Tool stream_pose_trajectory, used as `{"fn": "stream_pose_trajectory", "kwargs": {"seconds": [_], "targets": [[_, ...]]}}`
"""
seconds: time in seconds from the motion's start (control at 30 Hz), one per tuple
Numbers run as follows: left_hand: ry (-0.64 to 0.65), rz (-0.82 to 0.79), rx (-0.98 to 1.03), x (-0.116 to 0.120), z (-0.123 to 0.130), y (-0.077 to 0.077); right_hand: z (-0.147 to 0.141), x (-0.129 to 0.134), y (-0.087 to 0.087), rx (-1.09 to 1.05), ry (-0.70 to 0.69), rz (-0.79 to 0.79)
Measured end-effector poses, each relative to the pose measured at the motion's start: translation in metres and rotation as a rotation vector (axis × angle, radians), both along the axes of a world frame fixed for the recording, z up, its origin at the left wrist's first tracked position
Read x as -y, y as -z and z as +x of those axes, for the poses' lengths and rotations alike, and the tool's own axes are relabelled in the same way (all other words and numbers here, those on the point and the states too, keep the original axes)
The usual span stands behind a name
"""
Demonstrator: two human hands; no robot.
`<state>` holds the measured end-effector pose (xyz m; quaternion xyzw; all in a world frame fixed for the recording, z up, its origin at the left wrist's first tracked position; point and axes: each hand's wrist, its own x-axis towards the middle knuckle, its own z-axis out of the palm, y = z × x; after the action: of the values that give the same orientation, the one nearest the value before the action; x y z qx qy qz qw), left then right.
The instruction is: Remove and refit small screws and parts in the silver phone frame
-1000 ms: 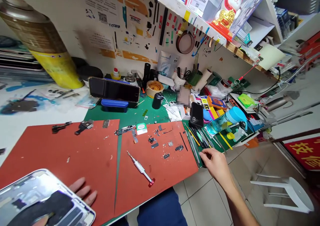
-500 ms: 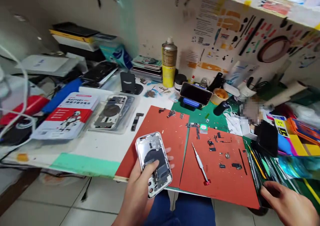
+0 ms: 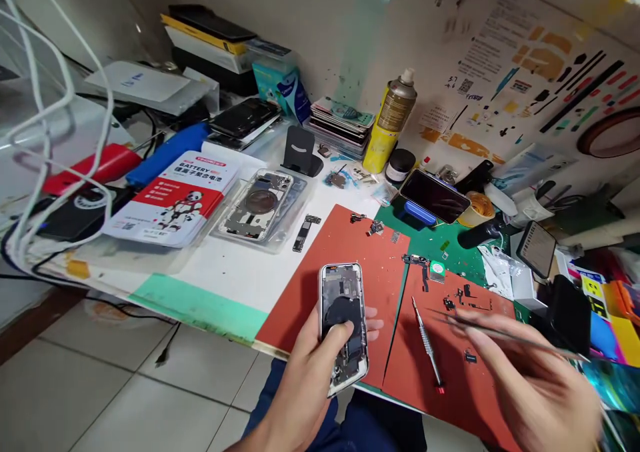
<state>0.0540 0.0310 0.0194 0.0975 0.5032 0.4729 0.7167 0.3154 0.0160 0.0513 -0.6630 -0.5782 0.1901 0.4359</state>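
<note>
Where the counter (image 3: pixel 200 275) is white, at the left, a battery box (image 3: pixel 170 202) lies flat. To its right, a spare phone shell (image 3: pixel 260 205) lies in a clear plastic tray (image 3: pixel 299 199). A narrow dark part (image 3: pixel 302 237) lies on the white surface, just beside the red mat (image 3: pixel 295 315).

The left hand (image 3: pixel 310 369) still grips the open phone shell (image 3: pixel 344 289), which is tilted over the near edge of the mat. The thumb presses on the inside; the other fingers support it from behind.

Farther right, a screwdriver (image 3: pixel 427 345) lies on the mat, untouched, and small loose parts (image 3: pixel 470 356) lie near it.

At the right, the right hand (image 3: pixel 537 375) is closed on a thin metal tool (image 3: pixel 530 340), probably tweezers. This is the change: half a second ago this hand was at the row of tools; it is now above the mat. The tool points leftward, with its tip apart from the shell. Blur prevents a closer reading of the tip. Both hands are now occupied; the work is judged to stand between picking up the tool and applying it.
</note>
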Motion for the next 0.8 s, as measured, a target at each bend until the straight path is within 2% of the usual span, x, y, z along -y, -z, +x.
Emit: {"fn": "stream_pose_trajectory", "kwargs": {"seconds": [0.1,0.23,0.63,0.8], "targets": [[0.032,-0.001,-0.022,0.002,0.000,0.003,-0.039,-0.043,0.005,-0.005,-0.096,0.030],[0.049,-0.031,-0.002,0.003,0.000,0.004,-0.049,-0.067,0.016,0.011,-0.176,0.024],[0.076,-0.066,0.043,-0.001,-0.003,-0.002,-0.049,-0.068,0.023,0.101,-0.207,0.059],[0.106,-0.075,0.072,-0.004,-0.005,-0.005,-0.051,-0.057,0.018,0.170,-0.222,0.104]]}}
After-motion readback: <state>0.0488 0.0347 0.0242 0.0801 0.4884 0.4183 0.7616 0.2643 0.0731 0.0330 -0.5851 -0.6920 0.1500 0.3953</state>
